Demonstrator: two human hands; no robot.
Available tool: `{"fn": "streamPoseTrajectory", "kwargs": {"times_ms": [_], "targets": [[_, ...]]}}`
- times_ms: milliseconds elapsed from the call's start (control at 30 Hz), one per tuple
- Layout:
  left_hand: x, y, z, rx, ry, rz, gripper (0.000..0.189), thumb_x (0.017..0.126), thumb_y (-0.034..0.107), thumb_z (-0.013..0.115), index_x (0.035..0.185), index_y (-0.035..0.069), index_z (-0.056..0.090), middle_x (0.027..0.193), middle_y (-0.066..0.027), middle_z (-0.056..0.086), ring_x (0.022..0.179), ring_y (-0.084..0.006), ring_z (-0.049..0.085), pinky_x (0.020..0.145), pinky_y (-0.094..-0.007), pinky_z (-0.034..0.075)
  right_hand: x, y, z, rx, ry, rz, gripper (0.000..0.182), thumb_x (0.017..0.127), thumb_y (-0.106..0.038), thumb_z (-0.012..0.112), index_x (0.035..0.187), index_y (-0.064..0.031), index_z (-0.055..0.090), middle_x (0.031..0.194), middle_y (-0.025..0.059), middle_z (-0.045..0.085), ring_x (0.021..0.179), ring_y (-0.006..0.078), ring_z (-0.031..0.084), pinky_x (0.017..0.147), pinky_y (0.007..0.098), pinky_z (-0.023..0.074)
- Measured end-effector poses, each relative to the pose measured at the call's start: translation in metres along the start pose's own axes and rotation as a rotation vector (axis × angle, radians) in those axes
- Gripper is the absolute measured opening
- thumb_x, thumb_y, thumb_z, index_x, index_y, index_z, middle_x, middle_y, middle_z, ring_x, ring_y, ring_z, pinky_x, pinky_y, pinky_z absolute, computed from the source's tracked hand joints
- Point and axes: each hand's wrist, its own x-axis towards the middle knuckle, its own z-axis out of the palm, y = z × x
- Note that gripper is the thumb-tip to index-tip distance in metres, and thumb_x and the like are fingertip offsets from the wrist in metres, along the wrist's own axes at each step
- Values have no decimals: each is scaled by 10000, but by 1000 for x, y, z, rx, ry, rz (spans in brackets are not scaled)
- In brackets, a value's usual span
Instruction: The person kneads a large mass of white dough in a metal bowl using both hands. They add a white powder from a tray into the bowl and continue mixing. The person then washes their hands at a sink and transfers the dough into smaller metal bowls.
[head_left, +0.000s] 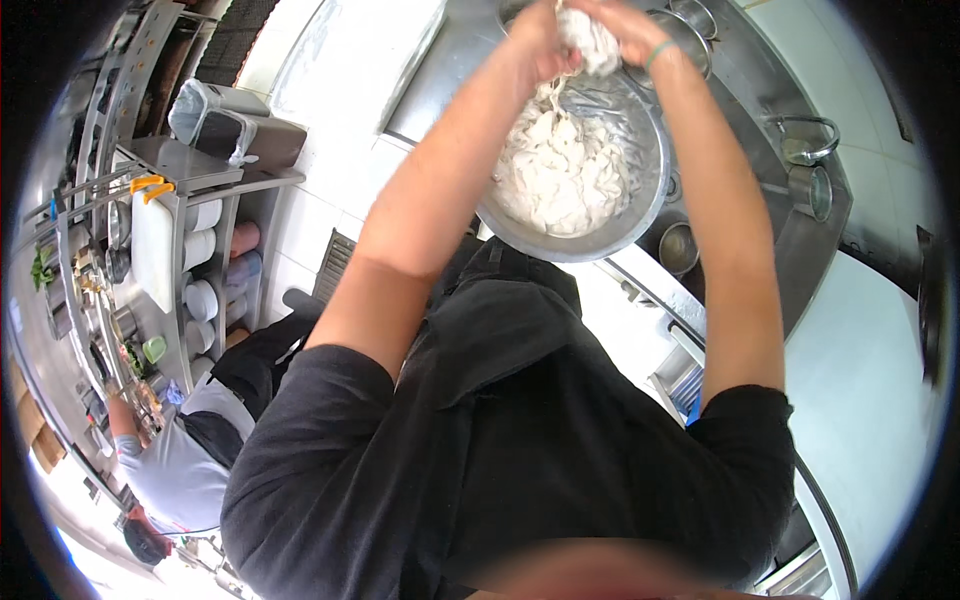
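Observation:
A large round metal bowl (658, 180) stands before me, holding a heap of pale, wet, stringy pieces of food (562, 176) whose kind I cannot tell. Above its far side, my left hand (544, 45) and my right hand (626, 30) are cupped around a dripping clump (589, 41) of the same stuff. Strands hang from the clump down to the heap. A green band circles my right wrist. The fingertips are partly cut off by the top edge of the picture and blurred.
Metal pots (679, 249) and a faucet (814, 142) are on the steel sink counter at right. At left, a co-worker (176, 480) bends over a counter beside shelves of containers. Lined bins (262, 139) stand at upper left.

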Motion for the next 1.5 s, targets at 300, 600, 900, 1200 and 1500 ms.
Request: {"fn": "streamPoseTrajectory", "kwargs": {"times_ms": [300,600,900,1200,1500], "targets": [[26,68,23,243,-157,-121,482,1049,411,235,1232,49,495,1059,-150,653,936,-282,685,715,-441,600,108,-15,-46,40,143,-7,176,956,-150,551,985,-3,643,874,116,691,752,254,690,623,418,599],[82,50,-10,454,-27,-95,248,1005,244,443,1076,102,633,943,-85,666,792,-253,656,689,-439,579,82,-6,-19,-244,500,-116,221,945,-148,504,1017,-10,661,881,137,677,729,244,629,623,385,507],[68,62,9,2108,-42,133,232,866,150,590,1013,52,741,1084,-156,718,954,-305,692,830,-428,544,80,20,-25,-725,556,-674,265,972,-176,560,1200,-58,626,1081,148,676,1022,302,635,894,429,504],[70,53,8,2577,-236,373,332,876,187,563,1141,78,731,1211,-152,687,1155,-273,642,992,-389,488,76,18,-19,491,95,-299,317,978,-210,590,1263,-71,601,1164,149,631,1053,263,626,881,398,524],[50,50,10,2752,111,344,429,970,249,442,1342,136,623,1447,-128,540,1368,-290,474,1108,-436,369,-2,7,21,-1271,623,-268,315,819,-168,623,1072,1,706,1014,257,679,994,381,669,873,440,528]]}}
